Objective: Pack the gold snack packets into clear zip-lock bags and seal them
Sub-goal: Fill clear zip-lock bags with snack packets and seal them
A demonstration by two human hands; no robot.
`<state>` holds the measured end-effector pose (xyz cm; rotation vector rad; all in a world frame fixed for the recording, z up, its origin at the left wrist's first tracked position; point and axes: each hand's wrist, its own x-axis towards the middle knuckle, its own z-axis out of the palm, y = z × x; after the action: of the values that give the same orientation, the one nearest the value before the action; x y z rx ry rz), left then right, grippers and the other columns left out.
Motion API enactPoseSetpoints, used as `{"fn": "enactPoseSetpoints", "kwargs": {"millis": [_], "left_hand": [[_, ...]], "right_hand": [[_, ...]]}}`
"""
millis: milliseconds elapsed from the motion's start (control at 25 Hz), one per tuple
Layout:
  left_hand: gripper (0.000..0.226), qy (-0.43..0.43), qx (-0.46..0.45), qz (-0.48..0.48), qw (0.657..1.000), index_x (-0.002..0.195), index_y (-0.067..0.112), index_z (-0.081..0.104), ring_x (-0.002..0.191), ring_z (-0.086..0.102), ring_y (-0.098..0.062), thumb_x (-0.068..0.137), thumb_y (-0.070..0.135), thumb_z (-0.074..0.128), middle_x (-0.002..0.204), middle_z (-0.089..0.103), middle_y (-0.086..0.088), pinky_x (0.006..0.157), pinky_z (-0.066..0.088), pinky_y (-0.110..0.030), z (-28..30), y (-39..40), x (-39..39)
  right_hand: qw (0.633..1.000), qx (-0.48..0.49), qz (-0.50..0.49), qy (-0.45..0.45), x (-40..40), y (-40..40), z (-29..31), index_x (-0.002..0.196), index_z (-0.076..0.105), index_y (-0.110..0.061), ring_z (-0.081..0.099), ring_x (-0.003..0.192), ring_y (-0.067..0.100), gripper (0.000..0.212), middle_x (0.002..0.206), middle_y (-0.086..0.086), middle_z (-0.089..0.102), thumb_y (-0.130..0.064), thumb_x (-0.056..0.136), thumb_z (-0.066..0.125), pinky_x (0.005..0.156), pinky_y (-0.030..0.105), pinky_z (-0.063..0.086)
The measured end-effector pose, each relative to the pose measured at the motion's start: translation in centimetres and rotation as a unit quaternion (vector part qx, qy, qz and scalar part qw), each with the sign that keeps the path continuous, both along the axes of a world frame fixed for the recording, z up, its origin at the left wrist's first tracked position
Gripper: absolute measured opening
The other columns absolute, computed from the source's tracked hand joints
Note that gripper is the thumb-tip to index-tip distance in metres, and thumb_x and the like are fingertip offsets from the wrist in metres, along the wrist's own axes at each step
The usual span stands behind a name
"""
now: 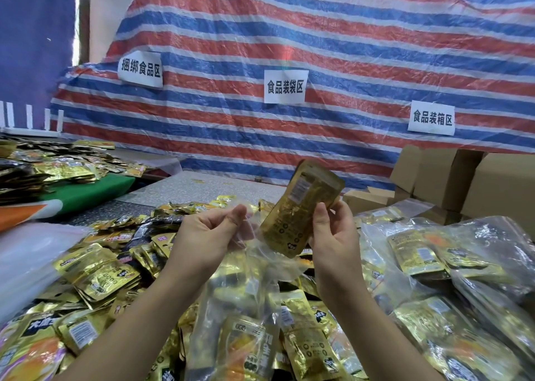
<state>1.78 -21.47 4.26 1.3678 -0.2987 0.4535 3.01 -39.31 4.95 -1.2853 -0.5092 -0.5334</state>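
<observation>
Fingers (321,215) of my right hand (333,236) pinch a gold packet (301,210) just above the bag (246,294), whose mouth my left hand (208,233) grips; I'd spread it wider, then slide the packet straight down.

a red, white and blue striped tarpaulin (318,47) fills the back of the room under clear plastic sheeting. three white paper signs (285,90) with black chinese characters are stuck on it. a dark blue curtain (34,33) hangs at far left beside a bright strip of daylight. brown cardboard boxes (463,175) stand at right. a speckled grey table (188,186) lies below.
</observation>
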Motion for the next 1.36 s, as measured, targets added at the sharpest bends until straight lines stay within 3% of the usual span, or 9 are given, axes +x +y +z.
{"fn": "enactPoseSetpoints", "kwargs": {"millis": [120, 320, 480, 600, 680, 880, 1040, 1200, 1360], "left_hand": [[0.034, 0.001, 0.001, 0.000, 1.000, 0.071, 0.017, 0.078, 0.059, 0.067, -0.012, 0.081, 0.045, 0.062, 0.069, 0.072, -0.009, 0.057, 0.056, -0.023, -0.1, -0.3, -0.1], [0.035, -0.002, 0.000, -0.005, 1.000, 0.079, 0.014, 0.078, 0.062, 0.069, -0.017, 0.086, 0.042, 0.058, 0.078, 0.076, -0.011, 0.056, 0.056, -0.024, 0.2, -0.3, -0.7], [0.028, -0.003, -0.011, -0.035, 0.999, 0.088, 0.011, 0.076, 0.074, 0.073, -0.022, 0.082, 0.035, 0.061, 0.085, 0.077, -0.008, 0.073, 0.062, -0.035, 0.6, -0.1, -0.9], [0.032, -0.011, 0.026, -0.094, 0.995, 0.106, 0.011, 0.071, 0.090, 0.074, -0.019, 0.075, 0.019, 0.070, 0.097, 0.077, -0.005, 0.075, 0.061, -0.029, 1.1, 0.0, -1.3], [0.033, -0.010, 0.048, -0.132, 0.990, 0.102, 0.017, 0.073, 0.094, 0.073, -0.019, 0.069, 0.015, 0.075, 0.099, 0.077, -0.006, 0.075, 0.059, -0.025, 1.7, 0.3, -1.4], [0.027, -0.020, 0.175, -0.185, 0.967, 0.089, 0.018, 0.076, 0.095, 0.073, -0.017, 0.063, 0.018, 0.084, 0.105, 0.075, -0.003, 0.075, 0.057, -0.021, 4.3, 1.0, -1.9], [0.017, -0.053, 0.277, -0.153, 0.947, 0.080, 0.023, 0.075, 0.089, 0.074, -0.019, 0.067, 0.024, 0.086, 0.100, 0.076, -0.004, 0.077, 0.059, -0.029, 6.0, 0.6, -2.8], [0.017, -0.086, 0.238, -0.086, 0.964, 0.080, 0.021, 0.079, 0.072, 0.070, -0.014, 0.068, 0.033, 0.082, 0.082, 0.077, -0.004, 0.064, 0.055, -0.025, 6.3, -0.6, -3.6], [0.014, -0.063, 0.134, -0.105, 0.983, 0.080, 0.023, 0.081, 0.078, 0.074, -0.013, 0.066, 0.026, 0.080, 0.086, 0.078, -0.004, 0.064, 0.055, -0.018, 6.2, -1.5, -4.5]], "right_hand": [[0.999, 0.031, 0.032, 0.009, 0.1, 0.1, 0.2, 0.115, 0.059, -0.022, 0.070, 0.102, 0.015, 0.030, 0.106, 0.000, 0.074, -0.039, 0.091, 0.052, 0.077, 0.025, 0.057], [0.998, -0.055, 0.005, -0.033, -0.6, 0.8, -0.6, 0.113, 0.059, -0.025, 0.069, 0.103, 0.024, 0.024, 0.106, 0.003, 0.071, -0.038, 0.094, 0.053, 0.087, 0.042, 0.059], [0.998, -0.033, 0.002, -0.045, -1.0, 0.7, 0.2, 0.111, 0.061, -0.034, 0.069, 0.103, 0.022, 0.020, 0.107, 0.000, 0.071, -0.038, 0.096, 0.049, 0.087, 0.044, 0.059], [0.998, -0.025, -0.013, -0.060, -1.5, 0.3, 1.7, 0.105, 0.064, -0.042, 0.071, 0.098, 0.015, 0.018, 0.103, -0.005, 0.073, -0.040, 0.095, 0.049, 0.079, 0.031, 0.059], [0.998, -0.023, -0.023, -0.058, -1.7, -0.3, 2.9, 0.104, 0.064, -0.039, 0.071, 0.096, 0.013, 0.017, 0.100, -0.007, 0.074, -0.044, 0.094, 0.051, 0.077, 0.029, 0.059], [0.999, -0.018, -0.019, -0.044, -2.5, -1.3, 5.3, 0.096, 0.066, -0.043, 0.072, 0.096, 0.014, 0.019, 0.099, -0.007, 0.075, -0.036, 0.098, 0.048, 0.083, 0.042, 0.060], [0.998, -0.028, -0.019, -0.060, -3.4, -1.6, 6.1, 0.103, 0.064, -0.036, 0.071, 0.098, 0.015, 0.016, 0.100, -0.005, 0.074, -0.034, 0.099, 0.048, 0.089, 0.045, 0.058], [0.994, -0.071, 0.004, -0.086, -4.8, -1.9, 6.8, 0.103, 0.065, -0.040, 0.070, 0.101, 0.016, 0.014, 0.105, -0.003, 0.072, -0.040, 0.096, 0.053, 0.082, 0.032, 0.059], [0.985, -0.150, 0.005, -0.082, -5.8, -2.5, 8.1, 0.106, 0.063, -0.032, 0.070, 0.097, 0.017, 0.013, 0.102, -0.002, 0.073, -0.032, 0.098, 0.053, 0.079, 0.035, 0.060]]}}
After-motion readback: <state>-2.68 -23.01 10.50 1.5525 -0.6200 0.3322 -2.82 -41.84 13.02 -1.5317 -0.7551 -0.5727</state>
